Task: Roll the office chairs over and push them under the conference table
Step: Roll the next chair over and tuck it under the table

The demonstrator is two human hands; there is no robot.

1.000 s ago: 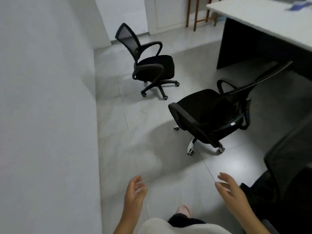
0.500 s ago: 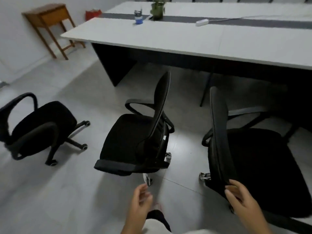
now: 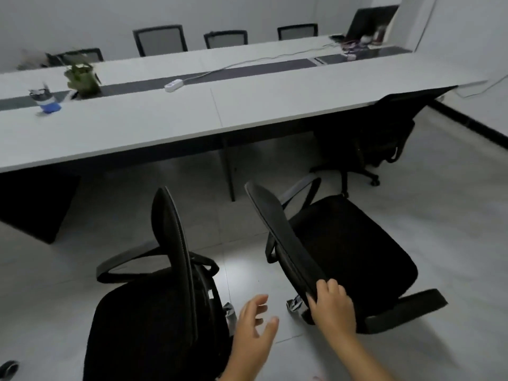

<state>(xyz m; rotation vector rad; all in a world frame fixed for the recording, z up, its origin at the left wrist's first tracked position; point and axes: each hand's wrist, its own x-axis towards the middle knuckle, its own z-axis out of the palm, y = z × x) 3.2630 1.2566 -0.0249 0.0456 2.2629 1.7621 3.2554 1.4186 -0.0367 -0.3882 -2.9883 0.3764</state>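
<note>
**Right hand grips chair back**

Right hand (image 3: 334, 306) curls over the backrest edge of the right black mesh office chair (image 3: 343, 248); left hand (image 3: 254, 329) hovers with fingers spread beside the left black chair (image 3: 154, 325). Both stand near the long white conference table (image 3: 192, 116).

no text, label, brand, number or sign can be read here; the blue cup (image 3: 47, 101) near the left end of the conference table (image 3: 165, 119) and the items at its far right corner are too blurred to show any lettering.
</note>
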